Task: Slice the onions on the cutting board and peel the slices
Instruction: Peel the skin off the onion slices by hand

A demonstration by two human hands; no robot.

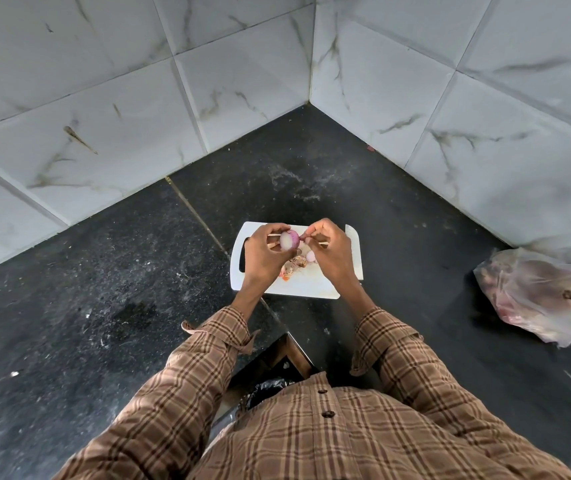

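Note:
A white cutting board (306, 288) lies on the dark counter in the corner. Above it my left hand (262, 252) holds a halved red onion (289, 240), its pale cut face turned toward me. My right hand (329, 247) pinches the purple skin at the onion's right edge with thumb and fingertips. Under my hands, brown and orange onion peels (292, 268) and a small pinkish onion piece (310, 256) rest on the board. A knife lies on the board behind my hands: its dark handle (242, 259) and its blade (355, 249) show, the middle is hidden.
A clear plastic bag (543, 292) of onions sits on the counter at the right. White marble-look tiled walls (207, 98) close off the corner behind the board. The counter's front edge (297, 355) runs just before my body, with a black-lined bin (263, 393) below.

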